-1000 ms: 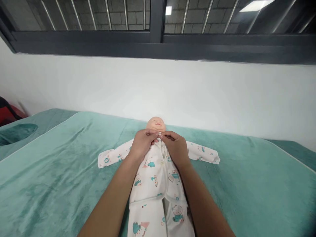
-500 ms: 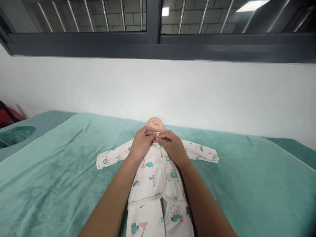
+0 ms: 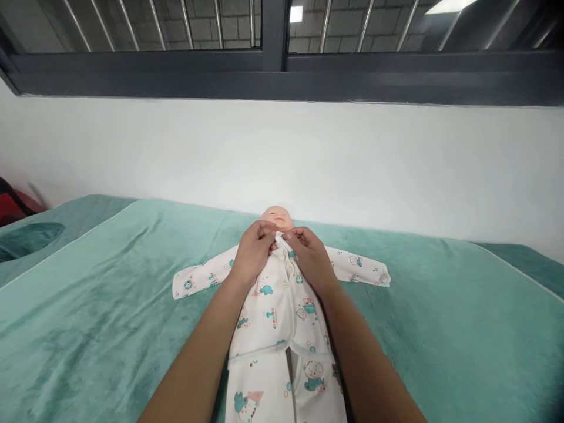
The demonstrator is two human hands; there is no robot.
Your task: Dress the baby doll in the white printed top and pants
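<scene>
A baby doll [image 3: 277, 216] lies on its back, its head toward the wall. It wears a white long-sleeved baby jacket [image 3: 268, 299] with teal and pink animal prints, and white printed trousers [image 3: 259, 388] below. At the neckline, my left hand [image 3: 255, 249] pinches the collar's left side. My right hand [image 3: 308, 252] grips the collar's right side, thumb and index finger together. A small white piece of the collar shows between the two hands. Both sleeves stretch out sideways. Whether a fastener is in my fingers is hidden.
A teal plush cover [image 3: 440, 329] lies under the doll, with an oval opening [image 3: 30, 239] at the left. Behind stands a white wall [image 3: 282, 153] beneath a dark window frame [image 3: 273, 76]. A red and black item [image 3: 13, 205] sits at the far left.
My fingertips have drawn slightly apart at the collar, and more of its white edge shows between them. The view has tilted down a little. The doll stays in place.
</scene>
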